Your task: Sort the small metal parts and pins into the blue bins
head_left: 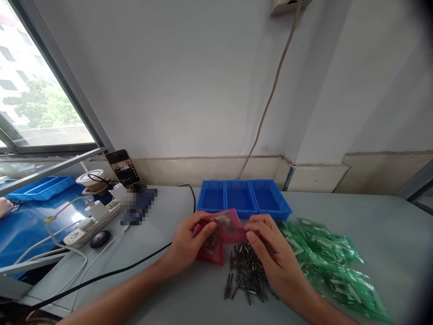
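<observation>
Between my two hands is a small pink plastic bag point(227, 225), with some greyish contents showing through it. My left hand point(189, 241) pinches its left end between thumb and fingers. At the other end, the thumb and fingertips of my right hand point(275, 253) close on the bag's edge. Under it lies a stack of red-pink bags point(212, 253) on the grey table. A pile of metal rivet-like pins point(248, 275) spreads below and beside my right hand, which hides part of it.
Behind my hands stands a blue tray with three compartments point(241, 210). Green plastic bags of parts point(333, 262) lie at the right. To the left are a phone on a stand point(123, 168), a power strip point(91, 225), a black mouse point(100, 239) and a black cable point(135, 262) crossing the table.
</observation>
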`<act>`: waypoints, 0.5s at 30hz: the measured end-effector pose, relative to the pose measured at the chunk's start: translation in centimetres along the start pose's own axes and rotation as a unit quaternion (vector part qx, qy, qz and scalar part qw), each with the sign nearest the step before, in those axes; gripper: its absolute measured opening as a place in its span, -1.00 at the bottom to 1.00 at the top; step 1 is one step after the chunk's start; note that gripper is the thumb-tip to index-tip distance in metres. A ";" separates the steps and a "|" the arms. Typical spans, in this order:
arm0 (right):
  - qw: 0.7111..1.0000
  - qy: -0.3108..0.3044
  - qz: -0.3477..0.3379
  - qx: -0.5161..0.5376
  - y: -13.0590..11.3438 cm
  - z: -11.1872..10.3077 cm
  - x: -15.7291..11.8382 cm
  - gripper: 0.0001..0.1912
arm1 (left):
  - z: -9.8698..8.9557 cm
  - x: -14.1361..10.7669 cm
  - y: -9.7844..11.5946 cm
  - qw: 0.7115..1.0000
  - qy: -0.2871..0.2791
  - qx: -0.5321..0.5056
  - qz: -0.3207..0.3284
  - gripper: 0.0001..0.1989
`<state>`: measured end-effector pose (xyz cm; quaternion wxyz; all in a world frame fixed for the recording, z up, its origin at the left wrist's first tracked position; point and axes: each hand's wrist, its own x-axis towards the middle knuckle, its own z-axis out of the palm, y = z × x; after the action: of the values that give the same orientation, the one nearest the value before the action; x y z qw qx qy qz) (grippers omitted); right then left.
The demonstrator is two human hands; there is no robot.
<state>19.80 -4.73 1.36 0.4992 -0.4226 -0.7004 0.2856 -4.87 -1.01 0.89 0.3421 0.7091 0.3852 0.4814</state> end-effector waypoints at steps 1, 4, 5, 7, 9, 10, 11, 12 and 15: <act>1.000 -0.004 0.003 0.000 -0.1 0.0 0.0 -0.76 | 0.0 0.1 -0.3 0.999 0.001 -0.021 -0.033 -0.70; 0.999 -0.032 0.036 0.004 -0.2 0.1 -0.2 -0.79 | 0.2 0.4 -1.0 0.993 0.001 -0.077 -0.091 -0.63; 0.998 -0.041 0.049 0.004 -0.2 0.1 -0.3 -0.80 | 0.2 0.5 -1.2 0.991 -0.002 -0.091 -0.099 -0.61; 0.997 -0.050 0.063 0.001 0.0 0.2 -0.5 -0.81 | 0.2 0.6 -1.4 0.989 -0.007 -0.106 -0.106 -0.57; 0.998 -0.049 0.051 -0.003 0.2 0.1 -0.6 -0.80 | 0.3 0.7 -1.3 0.989 -0.009 -0.100 -0.107 -0.51; 0.998 -0.050 0.039 -0.007 0.3 0.1 -0.6 -0.79 | 0.3 0.7 -1.2 0.990 -0.009 -0.089 -0.105 -0.48; 0.998 -0.052 0.026 -0.010 0.3 0.1 -0.5 -0.79 | 0.3 0.7 -1.2 0.992 -0.010 -0.077 -0.101 -0.47; 0.998 -0.060 0.011 -0.012 0.3 0.0 -0.5 -0.78 | 0.3 0.6 -1.1 0.993 -0.011 -0.065 -0.095 -0.48; 0.996 -0.081 -0.020 -0.006 0.2 0.0 -0.1 -0.75 | 0.3 0.4 -0.9 0.997 -0.013 -0.034 -0.062 -0.63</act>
<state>19.89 -4.78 1.17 0.4440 -0.3868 -0.7487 0.3045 -4.72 -0.26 0.22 0.4001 0.6779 0.4071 0.4632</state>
